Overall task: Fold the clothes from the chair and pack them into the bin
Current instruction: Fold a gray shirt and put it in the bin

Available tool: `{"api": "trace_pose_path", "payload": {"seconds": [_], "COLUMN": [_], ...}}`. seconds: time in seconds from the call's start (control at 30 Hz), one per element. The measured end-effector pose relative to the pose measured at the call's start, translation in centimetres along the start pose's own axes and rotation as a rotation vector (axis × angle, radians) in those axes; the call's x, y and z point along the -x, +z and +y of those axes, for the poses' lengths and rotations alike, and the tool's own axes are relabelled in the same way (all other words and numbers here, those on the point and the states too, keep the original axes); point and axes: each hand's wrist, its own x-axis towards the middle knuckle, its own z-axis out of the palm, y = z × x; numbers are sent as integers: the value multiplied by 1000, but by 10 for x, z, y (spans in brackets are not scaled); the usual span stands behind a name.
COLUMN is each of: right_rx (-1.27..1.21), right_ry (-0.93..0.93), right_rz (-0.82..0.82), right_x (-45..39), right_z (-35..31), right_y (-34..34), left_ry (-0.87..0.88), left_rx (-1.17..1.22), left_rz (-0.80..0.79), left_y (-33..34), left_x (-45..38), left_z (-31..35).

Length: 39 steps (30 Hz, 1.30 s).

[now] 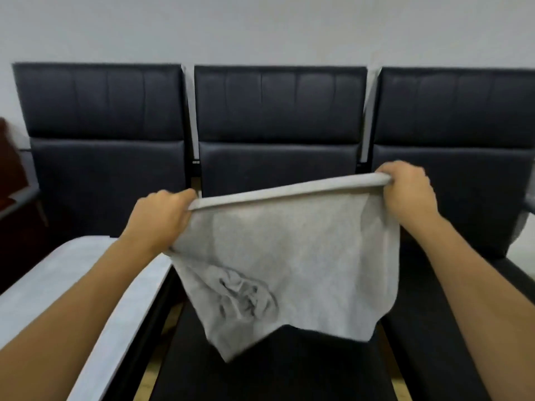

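Both hands, left hand and right hand, grip a grey garment taut above the chair; its bunched lower corner risks a crooked fold

One head-worn camera looks forward and down, close over the chair row by the wall.

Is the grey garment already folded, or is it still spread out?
Spread out: the left hand and right hand grip the grey garment by its top edge, and it hangs unfolded.
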Motion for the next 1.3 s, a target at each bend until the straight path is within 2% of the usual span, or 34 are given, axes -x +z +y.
{"api": "trace_pose_path", "payload": {"seconds": [0.07,0.17,0.23,0.3,0.37,0.43,0.5,0.57,0.6,0.73,0.8,0.83,0.9,0.93,0.97,1.03,1.07,1.13,1.2,1.3], "right_rx": [-80,-140,-153,-130,-58,58,177,198,155,-118,-248,-311,-462,-562,-660,-808,-874,-999,-1117,-1220], "right_ry": [-3,-54,-77,-102,-146,-80,4,-37,-78,-142,-200,-188,-182,-184,-170,-158,-160,-136,-59,12], "right_rz": [108,274,314,297,227,26,-320,-674,-813,-1311,-1420,-1442,-1439,-1347,-1189,-918,-852,-821,-874,-988], "right_x": [-19,-16,3,37,77,125,175,222,243,303,315,313,294,282,270,253,251,254,256,251], "right_z": [-7,-10,-6,8,29,51,66,68,64,21,-7,-19,-48,-58,-65,-77,-82,-89,-95,-94], "right_y": [-38,-85,-101,-97,-73,-33,12,53,70,104,102,97,90,91,92,98,102,112,117,118], "left_ry": [37,156,220,248,213,99,117,96,-17,-519,-685,-679,-496,-398,-314,-215,-194,-173,-235,-311], "left_rx": [35,76,101,160,228,283,241,139,181,469,593,608,661,742,850,1045,1131,1349,1513,1634], "left_rz": [97,329,410,365,200,-12,-157,-267,-361,-340,-271,-242,-172,-170,-177,-170,-165,-196,-251,-271], "left_y": [-34,-70,-79,-63,-24,16,55,93,104,128,120,114,99,88,76,57,51,43,38,38], "left_x": [-21,-25,-8,24,65,113,160,206,223,254,247,242,237,235,233,228,226,223,220,214], "left_z": [3,2,2,2,-3,0,12,20,23,30,34,38,46,53,63,79,87,100,109,116]}}
